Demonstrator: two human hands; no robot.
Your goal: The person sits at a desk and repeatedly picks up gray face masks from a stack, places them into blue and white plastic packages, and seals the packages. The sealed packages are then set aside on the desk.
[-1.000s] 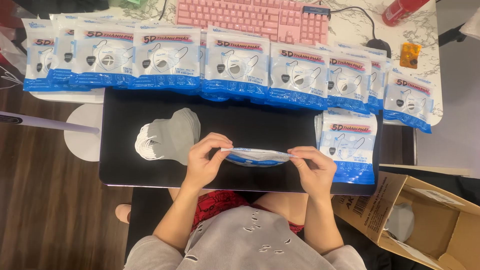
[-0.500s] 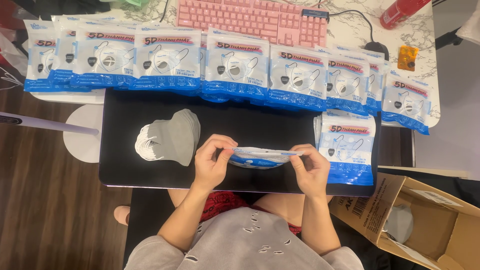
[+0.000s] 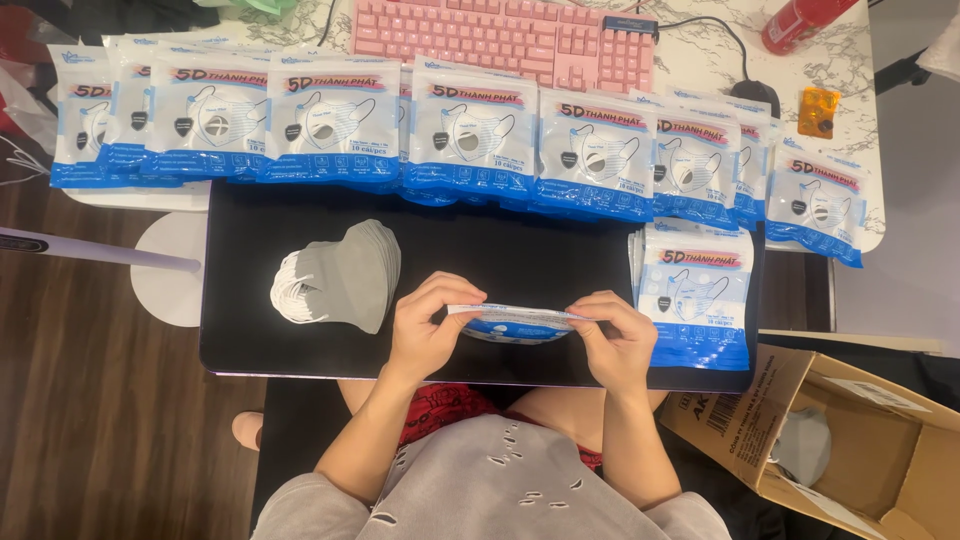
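My left hand (image 3: 428,328) and my right hand (image 3: 618,338) pinch the two ends of a blue and white mask pouch (image 3: 517,322), held flat and edge-on over the near side of a black board (image 3: 500,250) on my lap. A stack of grey face masks (image 3: 345,276) with white ear loops lies on the board, left of my left hand. A pile of the same pouches (image 3: 697,294) rests on the board, right of my right hand.
A row of several mask pouches (image 3: 470,135) lines the marble table's near edge. Behind it sit a pink keyboard (image 3: 505,35), a black mouse (image 3: 768,95) and a red bottle (image 3: 800,22). An open cardboard box (image 3: 835,440) stands at lower right. A white stool (image 3: 170,265) is at left.
Both hands have drawn slightly closer together on the pouch, and their fingers have shifted along its top edge. The masks and pouch piles have not moved.
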